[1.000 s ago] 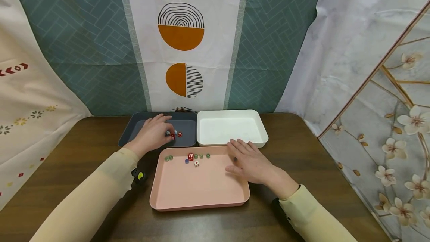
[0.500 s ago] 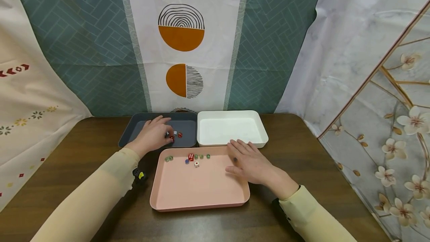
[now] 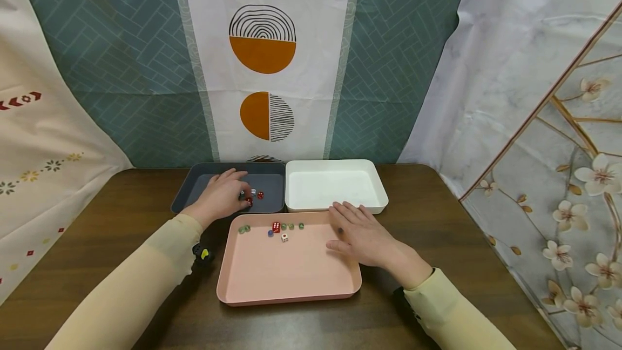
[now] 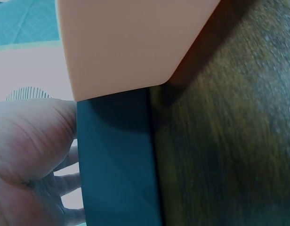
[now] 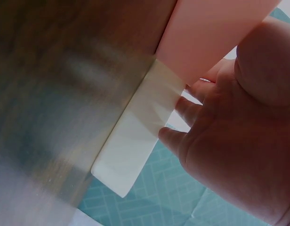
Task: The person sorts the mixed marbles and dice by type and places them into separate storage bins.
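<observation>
My left hand (image 3: 221,194) is over the dark grey tray (image 3: 182,190), fingers spread and bent slightly downward. Its thumb is beside a red die (image 3: 249,201), partly hidden; another red die (image 3: 261,195) and a pale die (image 3: 253,192) lie just right. My right hand (image 3: 364,235) lies palm down over the right side of the pink tray (image 3: 289,280), fingers fairly straight, tips by the white tray's near wall. Inside the pink tray sit a large red die (image 3: 276,227), a white die (image 3: 284,237), a blue bead (image 3: 270,233) and several green beads (image 3: 291,226).
The white tray (image 3: 335,183) stands directly right of the dark one, behind the pink tray. All three trays are on a brown wooden table (image 3: 427,220). A patterned curtain (image 3: 311,96) hangs behind, and a floral cloth (image 3: 573,220) at the right.
My left thumb and fingers shift very slightly, and the red die at the thumb shows a little lower than a second ago. My right hand stays still.
</observation>
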The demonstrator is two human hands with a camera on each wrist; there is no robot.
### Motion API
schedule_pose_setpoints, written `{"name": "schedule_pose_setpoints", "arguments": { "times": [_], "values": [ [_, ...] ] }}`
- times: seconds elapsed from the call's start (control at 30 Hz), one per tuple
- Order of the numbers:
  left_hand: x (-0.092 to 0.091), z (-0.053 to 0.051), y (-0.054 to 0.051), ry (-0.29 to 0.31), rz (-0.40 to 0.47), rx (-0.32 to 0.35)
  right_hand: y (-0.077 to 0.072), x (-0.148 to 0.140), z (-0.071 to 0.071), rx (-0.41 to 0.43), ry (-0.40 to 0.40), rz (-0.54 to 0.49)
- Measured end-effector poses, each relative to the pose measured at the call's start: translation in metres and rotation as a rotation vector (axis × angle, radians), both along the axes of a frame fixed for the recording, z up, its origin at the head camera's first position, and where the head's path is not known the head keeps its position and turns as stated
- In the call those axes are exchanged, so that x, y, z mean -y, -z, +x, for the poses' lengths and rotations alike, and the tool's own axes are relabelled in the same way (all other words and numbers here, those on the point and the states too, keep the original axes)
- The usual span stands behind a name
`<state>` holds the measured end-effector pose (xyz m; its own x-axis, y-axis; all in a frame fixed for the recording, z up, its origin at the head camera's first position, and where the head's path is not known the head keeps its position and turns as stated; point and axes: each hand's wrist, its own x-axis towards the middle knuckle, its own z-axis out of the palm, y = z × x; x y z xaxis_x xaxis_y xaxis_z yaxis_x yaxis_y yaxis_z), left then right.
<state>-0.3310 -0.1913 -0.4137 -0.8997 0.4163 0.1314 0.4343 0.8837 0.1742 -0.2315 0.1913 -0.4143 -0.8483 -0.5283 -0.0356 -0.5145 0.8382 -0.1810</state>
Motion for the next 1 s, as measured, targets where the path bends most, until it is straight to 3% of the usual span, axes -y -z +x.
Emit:
{"name": "schedule_pose_setpoints", "arguments": {
  "times": [0.4, 0.7, 1.0],
  "values": [
    [0.0, 0.011, -0.01, -0.003, 0.021, -0.042, 0.001, 0.0, 0.0, -0.004, -0.001, -0.004],
    [-0.005, 0.024, -0.016, 0.015, 0.04, -0.081, 0.001, -0.001, 0.002, 0.002, -0.002, -0.006],
    [-0.016, 0.04, -0.023, 0.052, 0.067, -0.161, 0.001, 0.0, -0.001, 0.002, 0.004, -0.007]
  ]
}}
